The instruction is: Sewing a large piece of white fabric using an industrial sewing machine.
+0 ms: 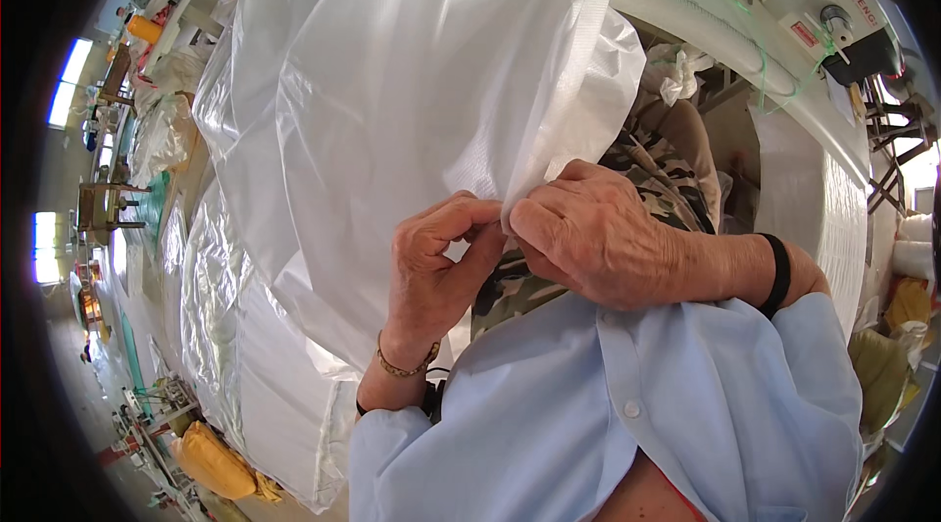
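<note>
A large sheet of white translucent woven plastic spreads up and away in front of me and drapes down to the left. Its folded edge runs down to my two hands, which meet close to my body. My left hand pinches the edge between thumb and forefinger. Right beside it, my right hand is closed around the same edge, its knuckles upward. The fingertips of the two hands almost touch, and the bit of plastic between them is mostly hidden.
A sewing machine with green thread stands at the upper right, beside a white rolled tube of material. More clear and white plastic sheeting lies at the left. White thread cones sit at the far right. A yellow bundle lies lower left.
</note>
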Action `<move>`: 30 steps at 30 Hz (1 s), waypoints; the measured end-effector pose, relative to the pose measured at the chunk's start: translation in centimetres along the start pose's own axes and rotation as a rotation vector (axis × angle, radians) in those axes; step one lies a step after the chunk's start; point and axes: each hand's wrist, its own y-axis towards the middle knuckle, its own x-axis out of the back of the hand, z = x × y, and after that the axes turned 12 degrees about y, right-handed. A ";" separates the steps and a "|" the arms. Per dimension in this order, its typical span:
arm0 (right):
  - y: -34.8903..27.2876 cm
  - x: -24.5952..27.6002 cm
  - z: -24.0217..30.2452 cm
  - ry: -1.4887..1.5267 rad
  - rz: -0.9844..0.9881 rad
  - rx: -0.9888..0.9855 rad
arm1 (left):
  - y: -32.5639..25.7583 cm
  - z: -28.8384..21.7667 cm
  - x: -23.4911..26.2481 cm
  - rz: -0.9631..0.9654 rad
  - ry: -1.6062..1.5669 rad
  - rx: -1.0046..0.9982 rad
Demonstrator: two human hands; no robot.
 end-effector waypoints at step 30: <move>2.5 -2.6 -13.7 -0.004 -0.369 -0.481 | 5.9 -5.0 8.3 -0.156 0.225 -0.063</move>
